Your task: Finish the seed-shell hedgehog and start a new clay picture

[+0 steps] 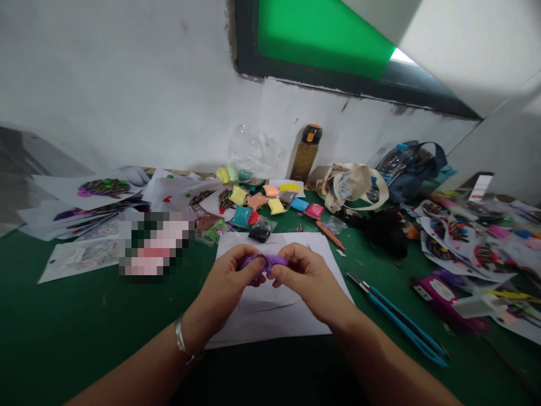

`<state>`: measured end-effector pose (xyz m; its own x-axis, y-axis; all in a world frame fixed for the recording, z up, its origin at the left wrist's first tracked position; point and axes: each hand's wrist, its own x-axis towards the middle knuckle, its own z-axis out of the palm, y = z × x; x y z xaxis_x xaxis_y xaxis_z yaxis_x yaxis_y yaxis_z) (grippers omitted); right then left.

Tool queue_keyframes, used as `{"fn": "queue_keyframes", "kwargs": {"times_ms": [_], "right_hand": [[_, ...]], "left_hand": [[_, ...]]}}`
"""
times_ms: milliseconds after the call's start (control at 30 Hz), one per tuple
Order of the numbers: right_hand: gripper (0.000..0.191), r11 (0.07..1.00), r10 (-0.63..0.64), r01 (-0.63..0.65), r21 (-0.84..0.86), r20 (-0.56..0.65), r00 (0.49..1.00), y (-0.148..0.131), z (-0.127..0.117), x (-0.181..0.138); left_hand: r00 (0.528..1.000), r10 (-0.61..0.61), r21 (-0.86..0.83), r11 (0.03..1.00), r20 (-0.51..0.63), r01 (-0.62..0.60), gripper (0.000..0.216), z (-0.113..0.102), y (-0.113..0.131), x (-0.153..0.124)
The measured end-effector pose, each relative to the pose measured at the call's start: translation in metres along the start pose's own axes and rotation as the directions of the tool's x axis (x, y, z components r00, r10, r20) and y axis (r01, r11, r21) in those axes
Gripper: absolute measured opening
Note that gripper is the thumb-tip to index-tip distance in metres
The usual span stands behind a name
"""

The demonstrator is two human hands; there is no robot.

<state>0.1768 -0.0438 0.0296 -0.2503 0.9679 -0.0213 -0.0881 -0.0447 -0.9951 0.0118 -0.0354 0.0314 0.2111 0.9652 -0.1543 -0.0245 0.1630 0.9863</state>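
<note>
Both hands meet over a sheet of white paper (270, 321) that carries faint lines. Between them is a small purple packet of modelling clay (274, 260), partly covered by fingers. My left hand (236, 268) pinches its left side, thumb on top; a silver bangle circles that wrist. On the other side, my right hand (302, 270) grips the right end between thumb and curled fingers. Just beyond the paper lie several clay packets, including a black one (262, 230), a teal one (242, 216) and a pink one (314, 211).
Blue tweezers (406, 321) and an orange pen-like tool (332, 235) lie to the right. Decorated paper sheets (105, 189) are piled at the left, more (460, 242) at the right. A bottle (306, 153) and a cloth bag (353, 186) stand by the wall.
</note>
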Motion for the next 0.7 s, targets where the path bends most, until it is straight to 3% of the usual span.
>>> {"fn": "queue_keyframes", "kwargs": {"times_ms": [133,333,400,500,600,700], "right_hand": [[0.036,0.967,0.058,-0.052,0.250,-0.017,0.998,0.0043,-0.0006,0.0030],[0.020,0.935,0.108,-0.109,0.337,0.021,0.994,0.0071,-0.0037,0.0048],[0.022,0.958,0.086,-0.097,0.270,0.054,0.995,0.0066,-0.0040,0.0045],[0.022,0.999,0.035,-0.035,-0.022,0.034,0.999,0.0046,-0.0033,0.0031],[0.015,0.962,0.009,-0.015,-0.273,-0.023,1.000,0.0017,-0.0025,0.0017],[0.010,0.940,0.000,-0.021,-0.340,-0.063,0.998,-0.0003,-0.0041,0.0013]], "left_hand": [[0.999,-0.035,-0.154,0.987,0.029,0.039,0.028,-0.0026,-0.0040,0.0019],[0.994,-0.067,-0.229,0.970,0.090,0.087,0.021,-0.0032,-0.0048,0.0023],[0.995,-0.064,-0.228,0.970,0.080,0.081,0.021,-0.0026,-0.0052,0.0029],[0.995,-0.056,-0.215,0.974,0.077,0.071,0.021,-0.0019,-0.0075,0.0039],[0.997,-0.049,-0.156,0.986,0.066,0.059,0.022,-0.0016,-0.0101,0.0046],[0.996,-0.057,-0.113,0.992,0.061,0.064,0.022,-0.0010,-0.0102,0.0042]]}}
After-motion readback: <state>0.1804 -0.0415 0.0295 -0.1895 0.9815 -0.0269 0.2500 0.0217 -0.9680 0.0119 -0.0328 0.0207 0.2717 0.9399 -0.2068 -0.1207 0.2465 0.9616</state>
